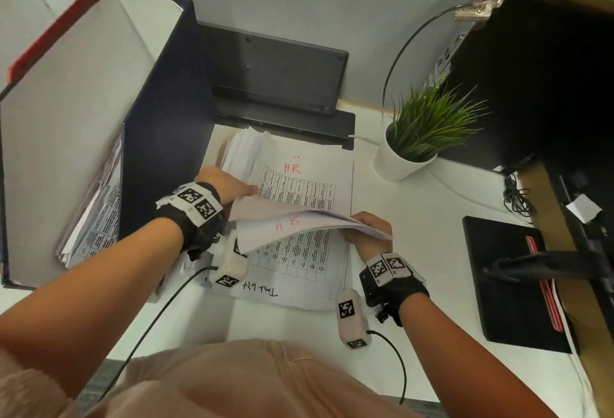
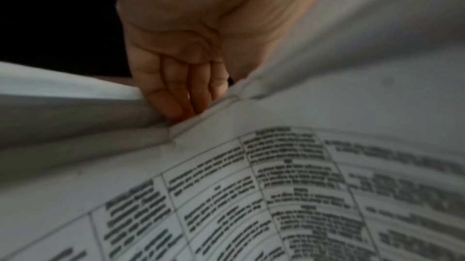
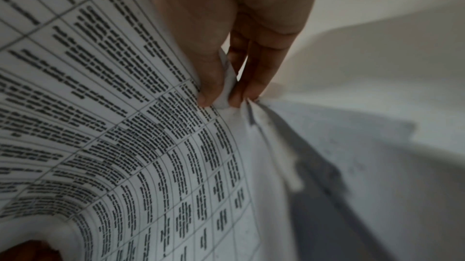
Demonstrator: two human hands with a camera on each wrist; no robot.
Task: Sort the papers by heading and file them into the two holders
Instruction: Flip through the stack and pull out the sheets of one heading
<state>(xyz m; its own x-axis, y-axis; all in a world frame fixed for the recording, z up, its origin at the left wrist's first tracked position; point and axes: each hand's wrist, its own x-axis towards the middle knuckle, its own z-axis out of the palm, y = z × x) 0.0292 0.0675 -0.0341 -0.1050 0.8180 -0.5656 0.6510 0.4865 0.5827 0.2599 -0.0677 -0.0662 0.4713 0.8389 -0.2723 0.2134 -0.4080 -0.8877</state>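
A stack of printed table sheets lies on the white desk; the exposed far sheet is headed "H.R" in red. Above it, a lifted bundle of sheets, also showing a red "H.R", curves between both hands. My left hand holds its left edge, thumb on top, with the fingers slid under the paper. My right hand pinches the right edge, with the fingertips closed on a corner. At left stand a dark blue holder with filed papers and a red-edged holder.
A potted grass plant stands right of the stack. A black upturned keyboard leans on the partition behind it. A dark monitor and a black notebook fill the right side. Cables trail from both wrists.
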